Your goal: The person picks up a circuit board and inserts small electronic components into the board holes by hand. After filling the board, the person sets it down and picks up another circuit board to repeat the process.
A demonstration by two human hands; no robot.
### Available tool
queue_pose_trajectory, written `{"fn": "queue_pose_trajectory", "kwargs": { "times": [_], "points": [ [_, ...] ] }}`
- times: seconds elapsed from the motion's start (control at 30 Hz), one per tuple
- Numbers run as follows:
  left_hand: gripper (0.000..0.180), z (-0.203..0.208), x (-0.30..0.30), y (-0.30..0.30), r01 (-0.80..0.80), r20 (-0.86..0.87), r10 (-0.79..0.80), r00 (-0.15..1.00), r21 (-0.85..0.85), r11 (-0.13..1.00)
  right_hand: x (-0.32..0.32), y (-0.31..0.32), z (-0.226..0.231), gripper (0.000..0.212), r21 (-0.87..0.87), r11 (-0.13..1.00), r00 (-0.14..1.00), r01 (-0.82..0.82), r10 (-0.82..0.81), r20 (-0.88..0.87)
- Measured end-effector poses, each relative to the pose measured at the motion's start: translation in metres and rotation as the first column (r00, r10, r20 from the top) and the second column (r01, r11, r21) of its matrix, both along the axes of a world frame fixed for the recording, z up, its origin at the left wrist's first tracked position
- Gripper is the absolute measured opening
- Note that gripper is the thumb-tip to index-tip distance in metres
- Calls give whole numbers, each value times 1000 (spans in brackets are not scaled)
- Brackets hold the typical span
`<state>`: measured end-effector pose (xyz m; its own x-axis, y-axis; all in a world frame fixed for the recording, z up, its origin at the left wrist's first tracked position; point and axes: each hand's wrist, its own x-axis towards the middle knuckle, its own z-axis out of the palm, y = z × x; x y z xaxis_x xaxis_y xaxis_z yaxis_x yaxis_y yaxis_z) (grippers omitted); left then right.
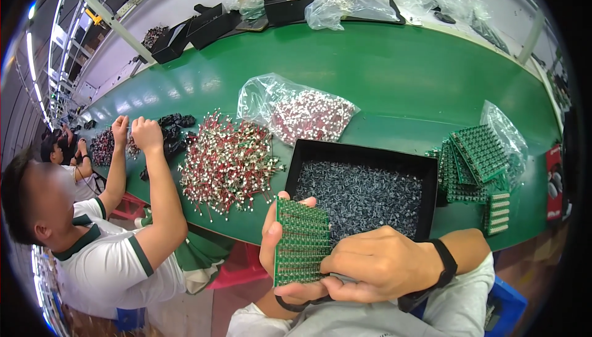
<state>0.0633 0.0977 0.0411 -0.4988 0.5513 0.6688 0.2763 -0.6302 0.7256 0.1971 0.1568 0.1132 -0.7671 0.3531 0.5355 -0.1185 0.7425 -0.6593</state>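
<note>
A green circuit board panel (301, 238) with rows of small parts stands tilted in front of me. My left hand (269, 241) grips it, fingers behind its left edge and thumb along the bottom. Wearing a black wristband, my right hand (382, 262) is closed in a pinch against the panel's lower right edge. Whatever its fingertips hold is hidden or too small to name. Just beyond both hands is a black open box (364, 153), holding a layer of small dark grey components (370, 192).
Left of the box lies a heap of red-wired white connectors (228, 161); a clear bag (311, 115) of similar ones lies behind. Stacked circuit boards (475, 158) lie to the right. A co-worker (117, 257) sits at left, both hands raised. Black bins (287, 3) line the green table's (407, 72) back.
</note>
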Motion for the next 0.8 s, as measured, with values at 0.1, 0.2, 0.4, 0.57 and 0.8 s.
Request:
{"fn": "queue_pose_trajectory", "kwargs": {
  "times": [0.1, 0.2, 0.4, 0.57, 0.8],
  "points": [
    [77, -1, 4, 1, 28, 42, -29, 999, 32, 999, -1, 2, 0, 12, -19, 1000, 1000, 7, -7, -20],
    [77, -1, 1, 1, 43, 104, -48, 993, 49, 998, 3, 12, 8, 13, 63, 984, 986, 164, -161, -52],
    [80, -2, 1, 5, 35, 102, -43, 994, 78, 996, 3, 12, 6, 15, 138, 988, 997, 64, -71, 45],
    [80, 4, 7, 3, -34, 118, 32, 992, 19, 999, 1, 2, -3, 15, 87, 996, 999, -11, 8, 34],
    [79, 4, 4, 0, -33, 97, 32, 995, 7, 999, 0, 0, -3, 14, -61, 998, 999, -12, 14, 45]
  ]
}}
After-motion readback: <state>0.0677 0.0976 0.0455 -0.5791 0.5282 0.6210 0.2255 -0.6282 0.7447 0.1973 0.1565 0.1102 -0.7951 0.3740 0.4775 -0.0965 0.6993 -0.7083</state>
